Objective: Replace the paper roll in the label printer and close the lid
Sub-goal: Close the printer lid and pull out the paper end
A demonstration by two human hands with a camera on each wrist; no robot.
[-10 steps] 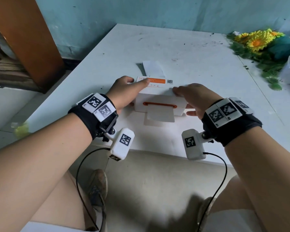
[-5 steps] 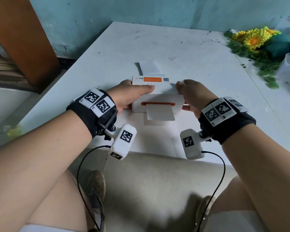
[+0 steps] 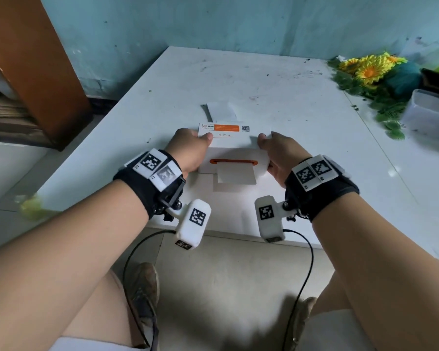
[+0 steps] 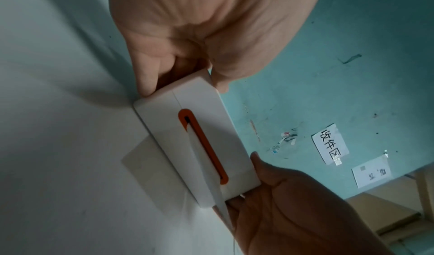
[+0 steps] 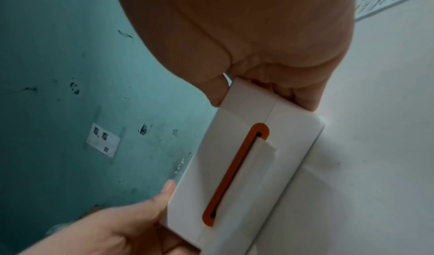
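On table (image 3: pixel 289 102), both hands grip boxy white plastic printer (image 3: pixel 235 154).

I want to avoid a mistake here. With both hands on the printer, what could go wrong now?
The paper strip hangs out of the orange slot; the right hand by its edge may crease it. The left hand and the right grip the label printer only at its ends, so uneven pressure may leave one side of the lid unlatched.

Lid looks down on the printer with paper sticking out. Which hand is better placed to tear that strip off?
Right, marginally: right hand grips the printer end, lower fingers beside the paper strip; left hand can steady it.
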